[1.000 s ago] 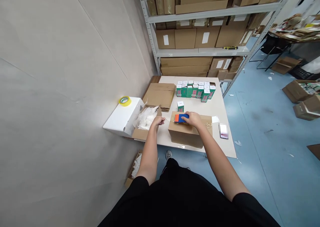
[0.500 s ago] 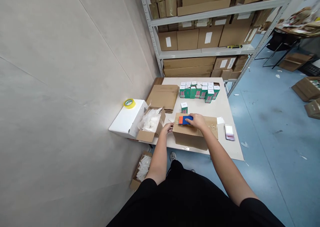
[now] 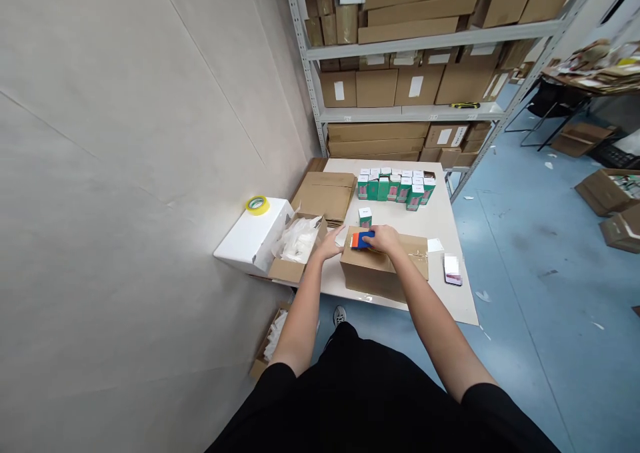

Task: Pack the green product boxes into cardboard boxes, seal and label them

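A closed cardboard box lies near the front edge of the white table, with shiny clear tape along part of its top. On its left top end, my right hand grips a blue and orange tape dispenser. My left hand is just off the box's left end, fingers stretched out and holding nothing. Behind the box stands a single green and white carton. A group of similar cartons is lined up farther back.
Flattened cardboard is stacked at the back left. An open box of white plastic packaging sits left, beside a white box bearing a yellow tape roll. White cards lie right. Metal shelving stands behind the table.
My left hand has come up from the box's left side, and its fingers have spread. My right hand still holds the tape dispenser at the box's left end. The view has shifted slightly.
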Available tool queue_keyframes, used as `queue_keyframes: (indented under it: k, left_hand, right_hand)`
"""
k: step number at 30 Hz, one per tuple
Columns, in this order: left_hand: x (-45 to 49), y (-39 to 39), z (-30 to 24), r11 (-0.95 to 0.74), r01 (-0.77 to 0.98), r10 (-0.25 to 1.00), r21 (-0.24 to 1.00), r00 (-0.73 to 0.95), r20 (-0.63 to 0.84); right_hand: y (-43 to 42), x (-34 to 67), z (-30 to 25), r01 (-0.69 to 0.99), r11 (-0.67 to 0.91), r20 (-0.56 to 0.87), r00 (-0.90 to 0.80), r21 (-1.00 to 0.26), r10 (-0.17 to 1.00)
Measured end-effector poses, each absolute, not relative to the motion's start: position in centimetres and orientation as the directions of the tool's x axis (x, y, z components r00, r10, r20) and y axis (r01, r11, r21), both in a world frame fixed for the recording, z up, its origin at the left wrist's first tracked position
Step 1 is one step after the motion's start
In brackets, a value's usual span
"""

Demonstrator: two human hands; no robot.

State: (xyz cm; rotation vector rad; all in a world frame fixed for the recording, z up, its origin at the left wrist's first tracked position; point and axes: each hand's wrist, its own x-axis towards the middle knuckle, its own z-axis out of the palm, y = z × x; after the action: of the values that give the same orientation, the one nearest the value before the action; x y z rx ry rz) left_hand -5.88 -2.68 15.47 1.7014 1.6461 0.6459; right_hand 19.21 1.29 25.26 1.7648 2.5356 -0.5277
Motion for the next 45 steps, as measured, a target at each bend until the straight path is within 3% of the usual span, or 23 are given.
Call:
queue_keyframes:
  k: [2, 5, 11, 20, 27, 33, 40, 45]
  left_hand:
    - [-5.4, -1.6, 16.9, -0.091, 0.676, 0.952, 0.731, 0.274, -0.135]
    - [-4.8, 0.0, 18.2, -0.094, 0.681, 0.9, 0.726, 0.369, -0.229]
    - [-4.4, 1.6, 18.5, 0.04, 0.736, 0.908, 0.676, 0.255, -0.332]
    - [-4.0, 2.2, 18.3, 0.055, 0.797, 0.903, 0.601, 0.217, -0.37]
    - [-4.2, 2.4, 18.3, 0.05, 0.795, 0.881, 0.605, 0.251, -0.401]
    - [-4.3, 2.5, 18.8, -0.047, 0.888, 0.86, 0.458, 0.269, -0.433]
    - [-4.6, 3.1, 18.5, -0.154, 0.946, 0.836, 0.285, 0.279, -0.473]
    - [-4.8, 3.2, 18.5, -0.199, 0.947, 0.827, 0.252, 0.301, -0.475]
  right_hand:
    - [1.7, 19.0, 25.6, 0.911, 0.323, -0.211, -0.379, -0.257, 0.901]
    - [2.2, 18.7, 26.0, 0.909, 0.343, -0.245, -0.398, -0.239, 0.884]
    - [2.4, 18.5, 26.2, 0.911, 0.341, -0.268, -0.397, -0.233, 0.877]
    - [1.8, 21.9, 26.8, 0.914, 0.323, -0.288, -0.387, -0.246, 0.876]
    - [3.3, 31.1, 26.5, 0.957, 0.222, -0.299, -0.271, -0.188, 0.915]
    - [3.0, 41.5, 26.3, 0.983, 0.12, -0.314, -0.158, -0.137, 0.936]
    - [1.6, 46.9, 26.6, 0.988, 0.031, -0.33, -0.079, -0.148, 0.941]
    - [1.5, 49.9, 26.9, 0.99, -0.053, -0.367, 0.0, -0.134, 0.93]
